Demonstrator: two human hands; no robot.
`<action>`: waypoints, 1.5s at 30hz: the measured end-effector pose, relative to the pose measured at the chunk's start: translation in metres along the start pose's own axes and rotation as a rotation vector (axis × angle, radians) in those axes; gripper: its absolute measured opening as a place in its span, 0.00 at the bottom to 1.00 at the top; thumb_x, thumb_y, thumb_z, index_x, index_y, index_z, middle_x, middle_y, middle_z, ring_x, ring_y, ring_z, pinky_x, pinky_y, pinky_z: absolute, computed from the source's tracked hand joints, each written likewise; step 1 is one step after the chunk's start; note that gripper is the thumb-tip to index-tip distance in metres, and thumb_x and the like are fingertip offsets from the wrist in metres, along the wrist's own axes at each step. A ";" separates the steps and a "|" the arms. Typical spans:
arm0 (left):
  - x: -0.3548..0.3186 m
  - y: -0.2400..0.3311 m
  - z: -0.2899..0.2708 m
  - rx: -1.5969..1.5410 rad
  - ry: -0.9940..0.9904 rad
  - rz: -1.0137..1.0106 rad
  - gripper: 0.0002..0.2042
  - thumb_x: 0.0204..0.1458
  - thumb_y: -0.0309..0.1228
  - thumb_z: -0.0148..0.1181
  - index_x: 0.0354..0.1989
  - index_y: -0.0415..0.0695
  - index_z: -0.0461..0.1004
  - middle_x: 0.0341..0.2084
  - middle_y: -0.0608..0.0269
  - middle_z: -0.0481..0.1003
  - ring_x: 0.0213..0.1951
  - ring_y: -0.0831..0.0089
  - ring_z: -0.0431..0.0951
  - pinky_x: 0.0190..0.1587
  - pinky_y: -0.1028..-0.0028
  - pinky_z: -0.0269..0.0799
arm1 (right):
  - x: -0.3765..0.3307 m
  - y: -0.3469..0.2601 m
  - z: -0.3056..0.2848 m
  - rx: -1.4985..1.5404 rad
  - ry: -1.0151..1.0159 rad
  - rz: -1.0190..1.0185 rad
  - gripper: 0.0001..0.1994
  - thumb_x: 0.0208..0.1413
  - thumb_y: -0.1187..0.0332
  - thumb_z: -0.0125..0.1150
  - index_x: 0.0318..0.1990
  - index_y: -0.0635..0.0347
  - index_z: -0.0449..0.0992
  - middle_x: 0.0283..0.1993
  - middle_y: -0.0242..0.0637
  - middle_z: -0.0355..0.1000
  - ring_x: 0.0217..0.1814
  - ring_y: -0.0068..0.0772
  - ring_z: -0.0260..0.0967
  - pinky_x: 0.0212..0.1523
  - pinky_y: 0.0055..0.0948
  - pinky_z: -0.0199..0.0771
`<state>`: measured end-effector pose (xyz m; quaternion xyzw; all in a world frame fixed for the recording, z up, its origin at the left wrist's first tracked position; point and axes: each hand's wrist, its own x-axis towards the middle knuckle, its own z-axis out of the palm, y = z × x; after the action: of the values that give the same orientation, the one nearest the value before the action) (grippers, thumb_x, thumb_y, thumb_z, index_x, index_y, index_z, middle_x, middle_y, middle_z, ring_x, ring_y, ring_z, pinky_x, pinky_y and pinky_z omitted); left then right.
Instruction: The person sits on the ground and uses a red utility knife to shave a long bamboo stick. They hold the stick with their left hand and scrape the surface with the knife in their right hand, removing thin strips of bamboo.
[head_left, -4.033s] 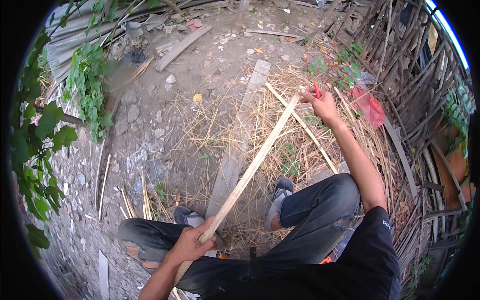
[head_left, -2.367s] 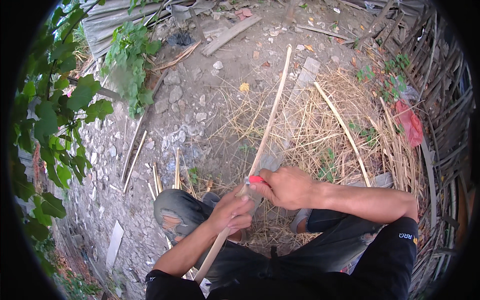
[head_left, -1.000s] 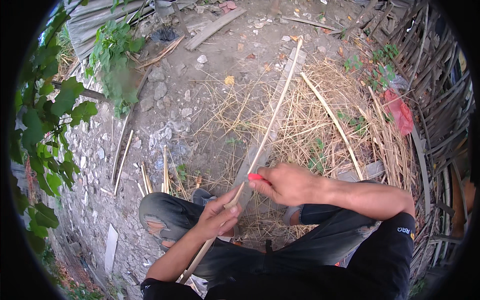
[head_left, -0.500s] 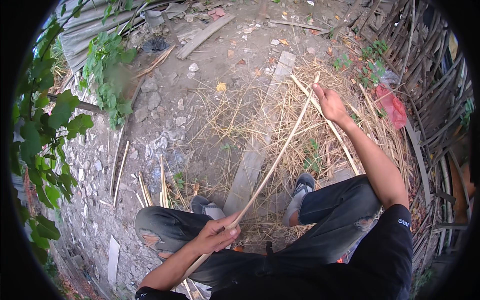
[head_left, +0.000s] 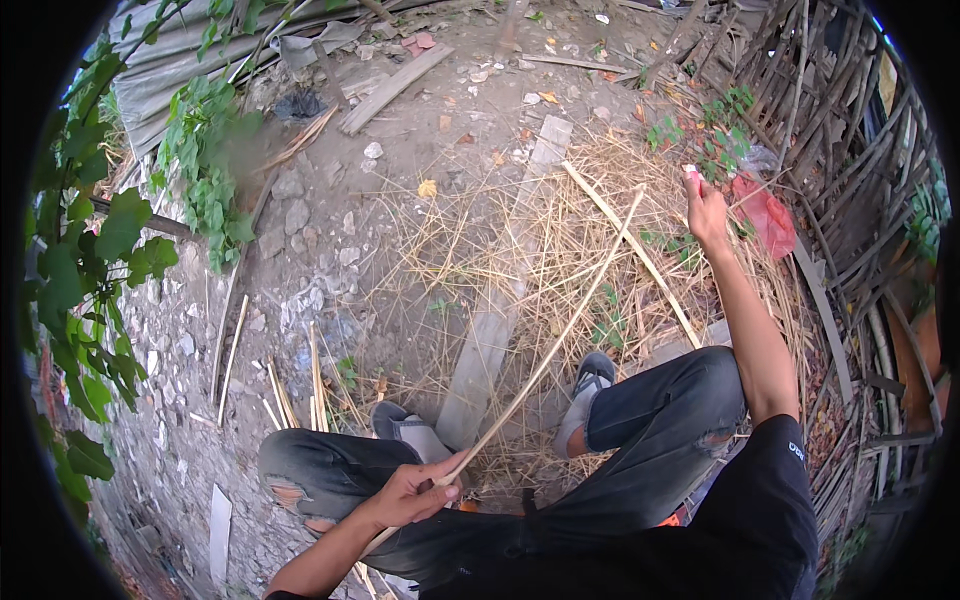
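Note:
A long, thin pale stick (head_left: pixel 540 372), perhaps a bamboo strip, slants across my lap. Its far tip is above the straw, and its near end passes beneath my left forearm. My left hand (head_left: pixel 412 493) is closed around it near the left knee, thumb along the top. Out to the right, away from the stick, my right hand (head_left: pixel 707 212) is raised and closed. A small whitish bit shows at its thumb tip; what the fingers hold is hidden. Below the far tip, a thicker pale strip (head_left: pixel 640 250) lies across the straw.
Thin shavings (head_left: pixel 560 240) cover the ground before my feet, over a grey plank (head_left: pixel 487 355). Several cut strips (head_left: pixel 318 380) stand beside my left knee. A stacked-branch fence (head_left: pixel 840 150) borders the right, with a red plastic bag (head_left: pixel 765 215) near it. Leafy vines (head_left: pixel 195 150) hang left.
My right hand has left the stick's far tip and moved right and slightly down. The stick's far end has dipped a little; my left hand still grips it.

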<state>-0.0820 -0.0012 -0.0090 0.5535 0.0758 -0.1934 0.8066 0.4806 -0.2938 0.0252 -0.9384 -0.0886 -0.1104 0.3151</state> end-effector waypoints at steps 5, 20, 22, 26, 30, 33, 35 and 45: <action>0.008 0.000 0.000 0.041 0.090 0.084 0.28 0.66 0.25 0.54 0.75 0.45 0.56 0.31 0.68 0.72 0.17 0.89 0.61 0.19 0.84 0.58 | -0.031 -0.043 0.000 0.121 -0.065 -0.236 0.33 0.63 0.39 0.50 0.40 0.71 0.77 0.27 0.52 0.73 0.31 0.45 0.71 0.40 0.42 0.70; 0.065 0.034 0.005 -0.129 0.334 0.389 0.24 0.69 0.27 0.48 0.73 0.44 0.57 0.38 0.58 0.75 0.13 0.85 0.61 0.15 0.82 0.53 | -0.214 -0.210 -0.005 0.182 -0.951 -0.772 0.25 0.71 0.49 0.46 0.38 0.66 0.76 0.21 0.52 0.71 0.25 0.57 0.73 0.31 0.51 0.73; 0.067 0.039 0.008 -0.145 0.376 0.365 0.24 0.69 0.28 0.48 0.73 0.44 0.57 0.38 0.59 0.75 0.12 0.84 0.61 0.14 0.82 0.53 | -0.236 -0.220 -0.010 0.055 -1.074 -0.775 0.26 0.70 0.48 0.46 0.40 0.67 0.77 0.26 0.57 0.76 0.34 0.64 0.77 0.37 0.55 0.77; 0.066 0.044 0.012 -0.132 0.404 0.358 0.24 0.69 0.28 0.48 0.72 0.42 0.57 0.34 0.62 0.75 0.12 0.85 0.61 0.14 0.82 0.52 | -0.248 -0.218 -0.001 -0.023 -1.152 -0.846 0.27 0.70 0.46 0.45 0.40 0.66 0.77 0.26 0.55 0.76 0.32 0.62 0.78 0.36 0.56 0.77; 0.062 0.044 0.011 -0.139 0.391 0.351 0.24 0.69 0.28 0.48 0.72 0.42 0.56 0.29 0.65 0.74 0.12 0.86 0.60 0.15 0.82 0.51 | -0.230 -0.213 0.009 -0.011 -0.969 -0.849 0.27 0.70 0.46 0.45 0.39 0.66 0.76 0.24 0.55 0.75 0.29 0.61 0.77 0.32 0.54 0.76; 0.058 0.041 0.008 -0.111 0.378 0.336 0.25 0.68 0.26 0.49 0.72 0.42 0.55 0.28 0.66 0.73 0.13 0.86 0.60 0.16 0.83 0.53 | -0.203 -0.197 0.035 0.133 -0.785 -0.813 0.27 0.71 0.46 0.44 0.39 0.67 0.75 0.21 0.52 0.73 0.26 0.58 0.76 0.29 0.52 0.75; 0.052 0.034 0.007 -0.052 0.307 0.361 0.25 0.68 0.25 0.50 0.73 0.42 0.55 0.28 0.66 0.73 0.14 0.87 0.61 0.17 0.84 0.55 | -0.179 -0.186 0.050 0.194 -0.698 -0.710 0.29 0.72 0.46 0.40 0.42 0.68 0.76 0.22 0.49 0.74 0.27 0.55 0.77 0.34 0.50 0.79; 0.035 -0.001 0.018 -0.026 0.273 0.292 0.24 0.67 0.25 0.54 0.71 0.40 0.61 0.36 0.65 0.76 0.19 0.88 0.65 0.22 0.84 0.60 | -0.048 -0.089 0.010 0.288 -0.262 -0.102 0.34 0.69 0.40 0.40 0.24 0.64 0.68 0.18 0.36 0.61 0.24 0.29 0.59 0.31 0.39 0.62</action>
<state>-0.0524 -0.0259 -0.0150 0.5692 0.1056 0.0035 0.8154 0.4150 -0.2222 0.0555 -0.8842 -0.1910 0.0105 0.4261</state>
